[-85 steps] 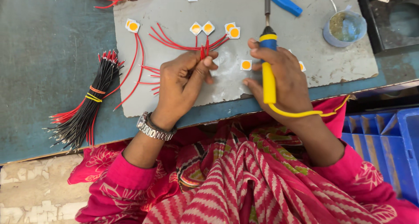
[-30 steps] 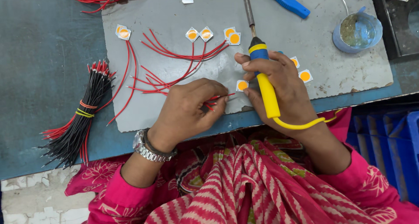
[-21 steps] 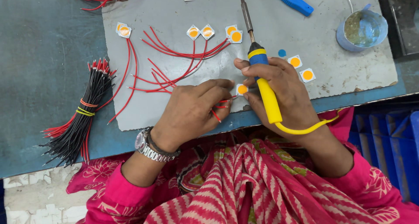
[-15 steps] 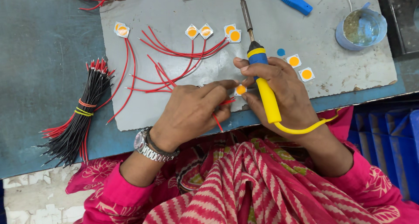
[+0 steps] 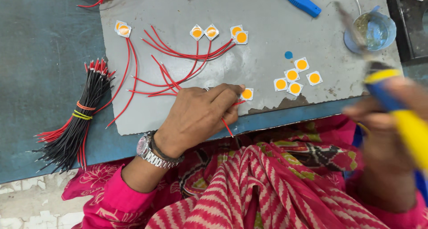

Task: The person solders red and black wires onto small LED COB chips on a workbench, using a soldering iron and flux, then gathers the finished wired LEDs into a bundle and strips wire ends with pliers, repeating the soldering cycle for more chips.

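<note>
1. The left hand (image 5: pixel 198 117) lies on the grey work board (image 5: pixel 267 41) near its front edge. Its fingers are together and pinch one short red wire (image 5: pixel 228 122), whose lower end sticks out past the board edge.
2. The tip of the forefinger touches one small square chip with an orange disc (image 5: pixel 247 94), just right of the left hand.
3. The right hand (image 5: pixel 383 135) is blurred, well right of the left hand and off the board. Its fingers are wrapped around a soldering iron with a yellow and blue handle (image 5: pixel 401 113).
4. I count ten square chips on the board: the one at the finger, four in a cluster (image 5: pixel 296 76) to the right of the left hand, four above the hand and one or two at the far left corner, which I cannot tell exactly.
5. Loose red wires (image 5: pixel 178 59) lie above the left hand, running from those chips.
6. One small blue dot (image 5: pixel 289 55) sits above the cluster.
7. One round blue tub (image 5: pixel 374 30) stands far up right of the left hand; its contents are unclear.
8. One bundle of black and red wires (image 5: pixel 78 117), tied with yellow bands, lies left of the left hand.
</note>
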Tool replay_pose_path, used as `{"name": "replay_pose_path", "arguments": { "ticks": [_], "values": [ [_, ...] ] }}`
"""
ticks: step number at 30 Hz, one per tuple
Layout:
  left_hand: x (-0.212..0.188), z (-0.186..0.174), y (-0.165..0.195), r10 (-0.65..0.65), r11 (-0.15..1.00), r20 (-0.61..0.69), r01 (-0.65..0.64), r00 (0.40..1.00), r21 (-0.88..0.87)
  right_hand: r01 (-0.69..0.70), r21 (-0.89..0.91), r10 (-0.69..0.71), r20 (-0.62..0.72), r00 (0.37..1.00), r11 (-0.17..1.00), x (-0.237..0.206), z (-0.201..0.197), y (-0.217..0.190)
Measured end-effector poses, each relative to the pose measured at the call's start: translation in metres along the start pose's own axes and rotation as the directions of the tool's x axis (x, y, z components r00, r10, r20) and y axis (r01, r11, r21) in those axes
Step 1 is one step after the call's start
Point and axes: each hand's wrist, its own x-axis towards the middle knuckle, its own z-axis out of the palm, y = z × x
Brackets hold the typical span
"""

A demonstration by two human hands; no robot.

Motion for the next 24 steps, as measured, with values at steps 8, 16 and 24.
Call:
{"name": "replay_pose_path", "arguments": {
  "ticks": [8, 16, 24],
  "values": [
    [0.001, -0.004, 0.001, 0.037, 0.999, -0.004, -0.037, 0.999, -0.003, -0.147, 0.217, 0.194, -0.215, 0.957, 0.965, -0.034, -0.045, 0.010],
    [0.003, -0.007, 0.004, 0.026, 1.000, 0.007, -0.026, 1.000, -0.001, -0.154, 0.255, 0.221, -0.256, 0.941, 0.954, -0.038, -0.049, 0.016],
    [0.003, -0.007, 0.004, 0.014, 1.000, 0.011, -0.014, 1.000, -0.005, -0.153, 0.274, 0.221, -0.239, 0.945, 0.950, -0.032, -0.044, 0.019]
  ]
}}
